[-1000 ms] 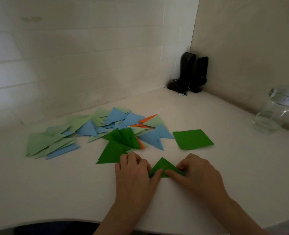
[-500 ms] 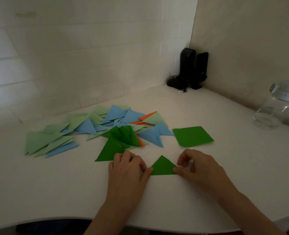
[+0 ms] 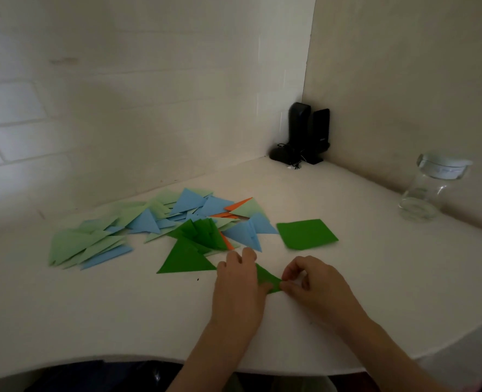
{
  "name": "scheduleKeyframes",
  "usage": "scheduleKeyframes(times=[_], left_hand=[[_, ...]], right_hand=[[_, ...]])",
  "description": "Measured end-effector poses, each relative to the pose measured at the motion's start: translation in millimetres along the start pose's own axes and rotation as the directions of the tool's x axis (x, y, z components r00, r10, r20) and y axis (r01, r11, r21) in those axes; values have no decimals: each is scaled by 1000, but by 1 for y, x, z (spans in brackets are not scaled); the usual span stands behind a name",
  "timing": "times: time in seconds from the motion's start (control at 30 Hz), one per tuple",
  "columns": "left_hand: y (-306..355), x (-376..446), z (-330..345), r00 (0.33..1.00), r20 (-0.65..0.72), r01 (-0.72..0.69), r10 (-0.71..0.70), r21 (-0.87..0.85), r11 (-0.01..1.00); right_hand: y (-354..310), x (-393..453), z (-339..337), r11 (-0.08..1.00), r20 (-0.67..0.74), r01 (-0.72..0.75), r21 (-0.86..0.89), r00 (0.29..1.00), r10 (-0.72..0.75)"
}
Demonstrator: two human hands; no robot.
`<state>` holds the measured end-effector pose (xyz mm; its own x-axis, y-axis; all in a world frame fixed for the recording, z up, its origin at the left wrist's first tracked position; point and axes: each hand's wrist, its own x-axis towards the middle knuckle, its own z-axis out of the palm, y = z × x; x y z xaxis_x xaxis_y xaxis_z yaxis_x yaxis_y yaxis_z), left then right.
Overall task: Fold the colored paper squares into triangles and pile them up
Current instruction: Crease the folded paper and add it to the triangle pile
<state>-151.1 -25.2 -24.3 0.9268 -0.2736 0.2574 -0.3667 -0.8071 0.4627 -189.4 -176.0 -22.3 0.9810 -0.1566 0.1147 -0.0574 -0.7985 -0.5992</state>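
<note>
Green paper triangle (image 3: 266, 280), lower centre of frame, is pressed flat under left hand (image 3: 238, 290) w/ its tip pinched by right hand (image 3: 310, 281). Many folded triangles (image 3: 149, 222) are piled centre-left; green squares (image 3: 306, 233), centre-right, are left unfolded.

Dim room; white table (image 3: 375, 292) in corner, white brick wall (image 3: 121, 108) behind, plain wall (image 3: 418, 80) right.
</note>
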Motion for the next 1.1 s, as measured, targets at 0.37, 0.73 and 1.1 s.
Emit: scheduleKeyframes(times=[0.37, 0.73, 1.1], left_hand=[[-44, 2, -41, 995, -29, 81, -99, -379, 922], [-114, 12, -72, 980, -102, 145, -172, -230, 962], [-115, 35, -63, 984, -147, 78, -95, -120, 990]], right_hand=[[13, -10, 1, 992, -236, 96, 80, 969, -75], [32, 49, -9, 962, -260, 59, -265, 957, -130], [37, 56, -6, 966, -282, 80, -248, 947, -151]])
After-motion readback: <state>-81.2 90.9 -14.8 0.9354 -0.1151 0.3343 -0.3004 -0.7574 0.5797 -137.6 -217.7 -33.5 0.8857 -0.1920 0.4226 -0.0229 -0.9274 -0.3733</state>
